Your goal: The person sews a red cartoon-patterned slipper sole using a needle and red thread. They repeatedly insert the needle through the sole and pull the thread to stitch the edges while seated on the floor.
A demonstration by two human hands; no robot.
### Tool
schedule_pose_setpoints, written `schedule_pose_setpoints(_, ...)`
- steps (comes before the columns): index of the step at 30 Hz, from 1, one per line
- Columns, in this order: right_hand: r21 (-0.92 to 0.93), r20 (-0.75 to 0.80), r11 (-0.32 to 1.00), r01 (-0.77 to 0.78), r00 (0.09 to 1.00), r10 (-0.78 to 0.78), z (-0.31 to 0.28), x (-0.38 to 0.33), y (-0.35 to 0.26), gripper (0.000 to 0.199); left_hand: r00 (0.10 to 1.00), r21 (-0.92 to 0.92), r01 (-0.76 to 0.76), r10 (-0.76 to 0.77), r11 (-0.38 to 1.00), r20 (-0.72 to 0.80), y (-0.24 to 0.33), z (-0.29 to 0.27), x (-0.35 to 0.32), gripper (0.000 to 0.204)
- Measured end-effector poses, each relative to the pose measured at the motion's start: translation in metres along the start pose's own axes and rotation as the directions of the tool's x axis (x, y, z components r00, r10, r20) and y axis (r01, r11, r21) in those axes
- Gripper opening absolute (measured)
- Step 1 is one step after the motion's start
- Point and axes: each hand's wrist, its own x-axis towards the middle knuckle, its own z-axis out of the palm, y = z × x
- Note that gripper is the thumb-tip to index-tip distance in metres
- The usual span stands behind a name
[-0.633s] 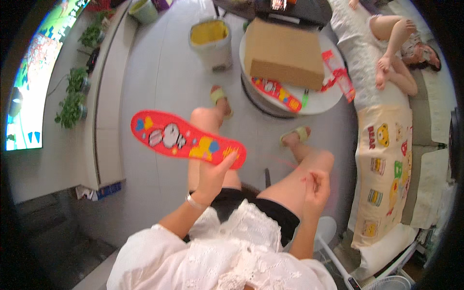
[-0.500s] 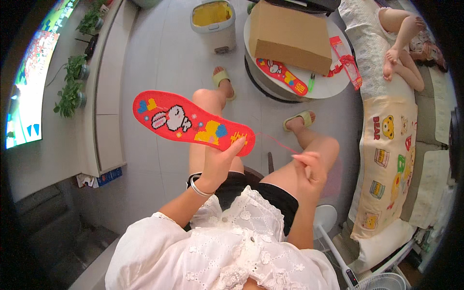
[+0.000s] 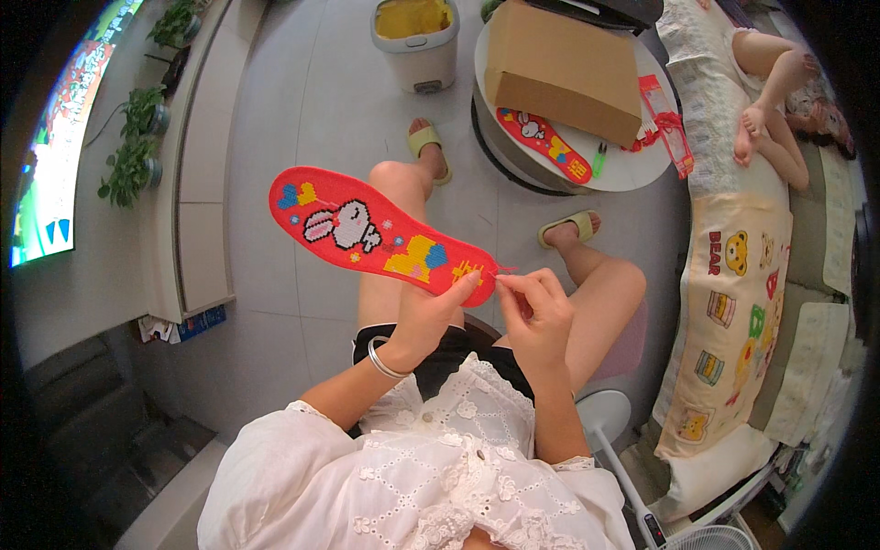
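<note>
A red insole (image 3: 367, 240), cross-stitched with a white rabbit, hearts and yellow motifs, lies tilted over my lap. My left hand (image 3: 438, 316) grips its narrower right end, thumb on top and fingers underneath. At that end's edge my right hand (image 3: 536, 307) is closed in a pinch of thumb and forefinger. A loose bit of red thread (image 3: 506, 269) shows by those fingertips; whether a needle is between them is too small to tell.
Ahead, a round white table (image 3: 632, 179) bears a cardboard box (image 3: 564, 69), a matching insole (image 3: 544, 145), green snips (image 3: 599, 160) and red packaging (image 3: 666, 128). A bin (image 3: 417, 60) stands left of it. Another person's legs (image 3: 770, 110) rest on the sofa at right; a fan (image 3: 715, 538) stands lower right.
My right hand has come in from the right, where the red thread was stretched out, to the insole's edge. The insole has shifted slightly rightward in the picture, still in my left hand.
</note>
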Motion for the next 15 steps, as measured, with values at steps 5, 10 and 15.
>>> schedule_pose_setpoints(5, -0.061, 0.018, 0.998, 0.013, 1.0, -0.012, 0.0027, 0.0006, -0.0002, 0.011, 1.0, -0.045, 0.013, -0.015, 0.999, -0.024, -0.002, -0.0011, -0.0001, 0.015)
schedule_pose_setpoints(10, -0.08, 0.036, 0.997, 0.025, 0.999, -0.022, 0.0004, 0.0001, -0.0005, 0.01, 1.0, -0.053, -0.002, 0.002, 0.999, -0.012, -0.0024, -0.0019, 0.0001, 0.016)
schedule_pose_setpoints(15, -0.046, 0.006, 0.999, 0.024, 1.0, -0.023, 0.0, -0.0004, -0.0024, 0.011, 1.0, -0.056, -0.003, 0.002, 0.998, -0.002, -0.005, -0.0017, 0.0003, 0.016)
